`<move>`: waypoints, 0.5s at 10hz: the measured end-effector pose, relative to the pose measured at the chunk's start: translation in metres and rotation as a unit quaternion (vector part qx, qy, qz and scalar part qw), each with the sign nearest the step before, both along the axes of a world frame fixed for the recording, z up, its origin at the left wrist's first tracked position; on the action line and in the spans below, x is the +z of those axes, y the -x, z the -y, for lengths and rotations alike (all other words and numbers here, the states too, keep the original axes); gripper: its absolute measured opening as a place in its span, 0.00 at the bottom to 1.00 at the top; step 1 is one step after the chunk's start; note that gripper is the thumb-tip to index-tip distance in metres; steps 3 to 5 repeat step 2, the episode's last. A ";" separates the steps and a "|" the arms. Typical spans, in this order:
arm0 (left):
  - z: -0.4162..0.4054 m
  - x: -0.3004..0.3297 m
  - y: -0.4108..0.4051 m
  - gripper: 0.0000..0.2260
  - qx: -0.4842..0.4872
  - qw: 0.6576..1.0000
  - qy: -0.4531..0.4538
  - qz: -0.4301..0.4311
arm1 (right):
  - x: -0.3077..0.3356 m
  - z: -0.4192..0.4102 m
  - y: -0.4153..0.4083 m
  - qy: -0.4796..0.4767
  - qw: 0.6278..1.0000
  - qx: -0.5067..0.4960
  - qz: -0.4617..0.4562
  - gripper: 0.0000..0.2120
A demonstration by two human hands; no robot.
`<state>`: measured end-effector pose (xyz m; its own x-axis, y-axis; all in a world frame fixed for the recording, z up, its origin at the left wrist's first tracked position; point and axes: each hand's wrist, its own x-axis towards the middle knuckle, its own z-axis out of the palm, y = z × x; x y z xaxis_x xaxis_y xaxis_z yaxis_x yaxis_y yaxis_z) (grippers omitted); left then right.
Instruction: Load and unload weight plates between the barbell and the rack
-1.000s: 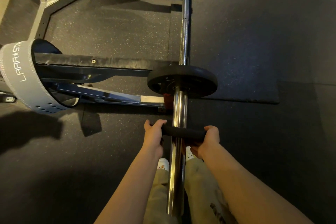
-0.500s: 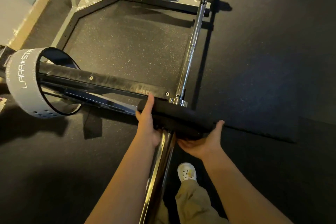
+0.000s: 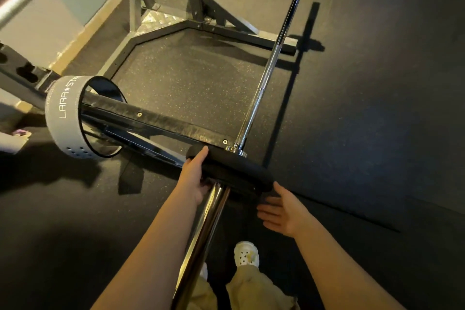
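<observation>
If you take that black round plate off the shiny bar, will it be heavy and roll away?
Probably heavy for its size: the black plate looks thick and solid. Set on edge it might roll, being round. The left hand rests on its rim.

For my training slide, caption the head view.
Left hand on the plate seated on the barbell, right hand open beside it.

Dim, warm indoor light from above and to the left. The bar (image 3: 274, 50) throws a hard, dark shadow to its right across the floor (image 3: 377, 108). Glare streaks its chrome. Top left corner smeared by blur; straight lines bow near edges
</observation>
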<state>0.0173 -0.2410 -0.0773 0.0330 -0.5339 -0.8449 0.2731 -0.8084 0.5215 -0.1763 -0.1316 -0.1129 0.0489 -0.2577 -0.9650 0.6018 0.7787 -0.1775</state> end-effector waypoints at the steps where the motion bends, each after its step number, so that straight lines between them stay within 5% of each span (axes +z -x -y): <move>1: -0.021 0.015 -0.009 0.24 -0.040 0.999 0.024 0.001 | 0.013 0.001 0.010 0.030 0.997 -0.009 -0.073 0.17; 2: -0.037 0.033 -0.022 0.21 -0.078 0.995 0.053 0.042 | 0.037 0.010 0.004 0.072 0.983 0.026 -0.164 0.15; 5: -0.037 0.033 -0.022 0.21 -0.078 0.995 0.053 0.042 | 0.037 0.010 0.004 0.072 0.983 0.026 -0.164 0.15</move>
